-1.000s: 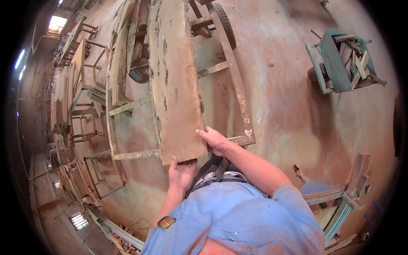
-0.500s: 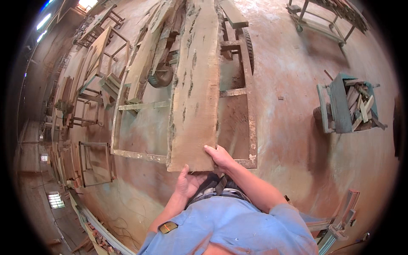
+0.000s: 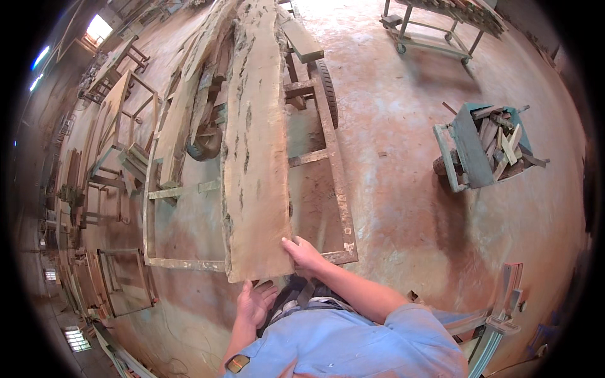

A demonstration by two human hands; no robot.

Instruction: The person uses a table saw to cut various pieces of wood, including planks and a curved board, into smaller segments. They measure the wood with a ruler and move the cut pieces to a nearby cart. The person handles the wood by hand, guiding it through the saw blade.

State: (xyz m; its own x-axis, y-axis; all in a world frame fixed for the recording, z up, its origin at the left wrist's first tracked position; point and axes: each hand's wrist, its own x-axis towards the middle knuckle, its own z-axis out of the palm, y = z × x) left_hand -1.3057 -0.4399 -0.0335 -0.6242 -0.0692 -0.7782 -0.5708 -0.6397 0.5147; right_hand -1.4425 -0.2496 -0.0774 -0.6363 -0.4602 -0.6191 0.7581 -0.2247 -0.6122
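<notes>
A long wooden plank [image 3: 258,208] with rough, cracked edges stretches away from me over a metal-framed cart [image 3: 343,217]. My right hand [image 3: 304,255] grips its near right edge, thumb on top and fingers hidden beneath. Just below the plank's near end is my left hand [image 3: 254,307], palm up with the fingers spread. Its thumb tip is close to the end edge; I cannot tell whether it touches. More rough boards [image 3: 183,120] lie on the cart to the left of the plank.
A short board [image 3: 299,39] lies at the plank's far right. On the right stands a teal cart box [image 3: 476,148] filled with wood scraps. A wheeled metal rack [image 3: 435,31] is at the far right. Tables and stacked timber line the left side. A tire [image 3: 328,94] shows beside the cart frame.
The view has shifted, so the plank and cart appear farther left and lower. My left hand has dropped slightly away from the plank's end. My right hand keeps its grip on the edge.
</notes>
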